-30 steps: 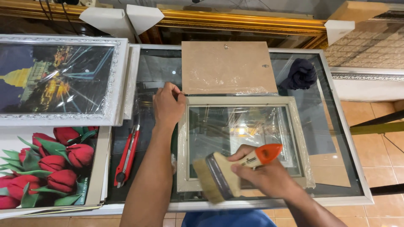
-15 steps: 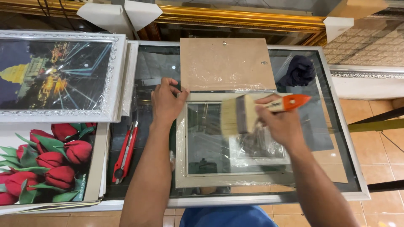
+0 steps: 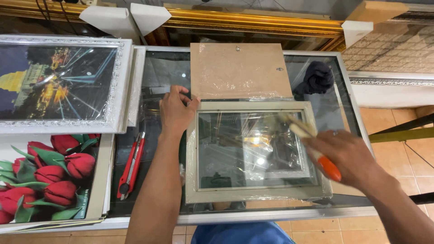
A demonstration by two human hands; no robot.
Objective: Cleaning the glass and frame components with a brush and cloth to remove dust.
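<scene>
Both forearms run bare from the bottom edge of the frame up to the hands, with no sleeves, watch or gloves in view. The left hand (image 3: 175,113) sits left of centre, and the right hand (image 3: 346,158), at lower right, is blurred. Blue clothing (image 3: 239,233) shows at bottom centre.

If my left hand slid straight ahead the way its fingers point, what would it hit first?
Probably the brown backing board: the left hand rests at the pale picture frame's top-left corner, fingers aimed up and slightly right, toward the board's near-left edge. Depth is unclear.
</scene>
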